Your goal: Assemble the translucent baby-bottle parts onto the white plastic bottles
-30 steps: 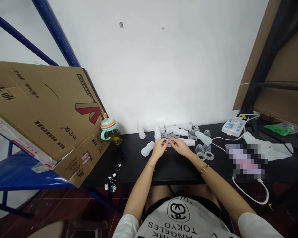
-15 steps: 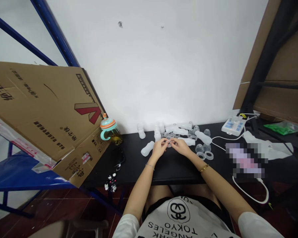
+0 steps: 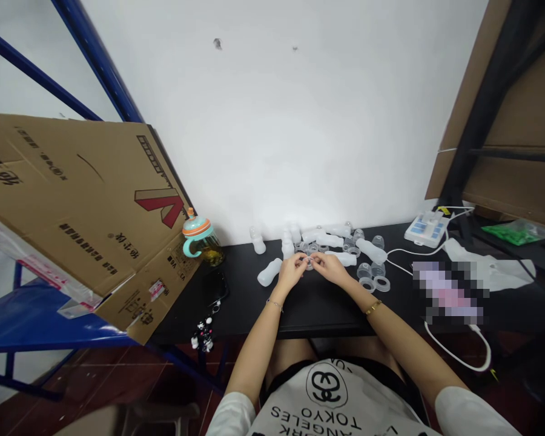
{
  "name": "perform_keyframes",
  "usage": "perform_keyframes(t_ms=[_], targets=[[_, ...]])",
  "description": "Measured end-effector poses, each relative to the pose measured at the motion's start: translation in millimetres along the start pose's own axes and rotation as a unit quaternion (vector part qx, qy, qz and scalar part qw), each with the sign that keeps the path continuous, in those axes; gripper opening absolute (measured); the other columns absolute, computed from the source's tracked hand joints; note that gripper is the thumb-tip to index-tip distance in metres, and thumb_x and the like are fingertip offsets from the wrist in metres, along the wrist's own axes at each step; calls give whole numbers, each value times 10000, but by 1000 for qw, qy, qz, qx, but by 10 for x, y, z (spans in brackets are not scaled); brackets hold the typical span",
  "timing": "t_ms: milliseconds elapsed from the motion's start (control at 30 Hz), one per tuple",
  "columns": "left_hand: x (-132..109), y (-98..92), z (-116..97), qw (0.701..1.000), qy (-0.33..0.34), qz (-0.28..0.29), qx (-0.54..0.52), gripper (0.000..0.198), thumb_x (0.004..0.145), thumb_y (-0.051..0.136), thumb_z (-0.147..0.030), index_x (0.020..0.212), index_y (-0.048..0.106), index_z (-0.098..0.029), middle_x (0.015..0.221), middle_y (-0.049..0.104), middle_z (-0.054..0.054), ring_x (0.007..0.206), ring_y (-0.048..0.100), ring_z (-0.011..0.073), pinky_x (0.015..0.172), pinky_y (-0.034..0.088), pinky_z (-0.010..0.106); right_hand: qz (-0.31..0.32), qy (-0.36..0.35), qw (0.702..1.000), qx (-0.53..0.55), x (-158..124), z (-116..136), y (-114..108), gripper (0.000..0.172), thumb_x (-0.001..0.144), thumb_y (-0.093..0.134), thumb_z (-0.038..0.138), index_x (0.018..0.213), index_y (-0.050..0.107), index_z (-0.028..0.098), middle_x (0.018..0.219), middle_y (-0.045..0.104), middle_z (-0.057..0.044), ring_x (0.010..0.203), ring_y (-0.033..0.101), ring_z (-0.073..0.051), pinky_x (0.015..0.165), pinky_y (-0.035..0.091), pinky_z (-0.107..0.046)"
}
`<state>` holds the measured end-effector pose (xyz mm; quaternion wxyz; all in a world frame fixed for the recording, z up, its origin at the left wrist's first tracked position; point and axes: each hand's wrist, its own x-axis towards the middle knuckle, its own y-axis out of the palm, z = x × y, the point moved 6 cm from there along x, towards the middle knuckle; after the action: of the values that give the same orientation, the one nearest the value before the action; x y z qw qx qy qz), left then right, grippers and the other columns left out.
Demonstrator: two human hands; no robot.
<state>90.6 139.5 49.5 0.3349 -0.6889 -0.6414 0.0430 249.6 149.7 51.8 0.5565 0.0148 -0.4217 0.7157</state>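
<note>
My left hand [image 3: 292, 270] and my right hand [image 3: 327, 267] meet over the middle of the black table [image 3: 309, 306]. Between their pinched fingertips they hold a small clear plastic ring part [image 3: 308, 260]. Just behind the hands lie several frosted white plastic bottles [image 3: 269, 272] and clear caps, scattered along the wall side. Two clear rings [image 3: 375, 283] lie on the table to the right of my right hand.
A large open cardboard box [image 3: 86, 206] tilts on a blue rack at the left. A cup with a teal handle and orange lid [image 3: 200, 240] stands beside it. A white device [image 3: 426, 229] with a cable, a white bag [image 3: 490, 269] and a dark phone [image 3: 215, 289] also lie on the table.
Nothing has visibly moved; both hands stay pinched on the small clear part in the same place. The view has shifted very slightly.
</note>
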Motion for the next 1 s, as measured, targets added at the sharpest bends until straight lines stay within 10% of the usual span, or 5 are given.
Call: perform_keyframes(t_ms=[1000], targets=[[-17,-5,-45,1000,4,1,21,299,932,568,-462,994,707,-205,589,645,-38,475,594,115,533,428,212,-4,16,1000,-15,-5,29,-2,201,914,558,303,1000,718,219,824,779,-34,707,700,-199,639,462,-263]])
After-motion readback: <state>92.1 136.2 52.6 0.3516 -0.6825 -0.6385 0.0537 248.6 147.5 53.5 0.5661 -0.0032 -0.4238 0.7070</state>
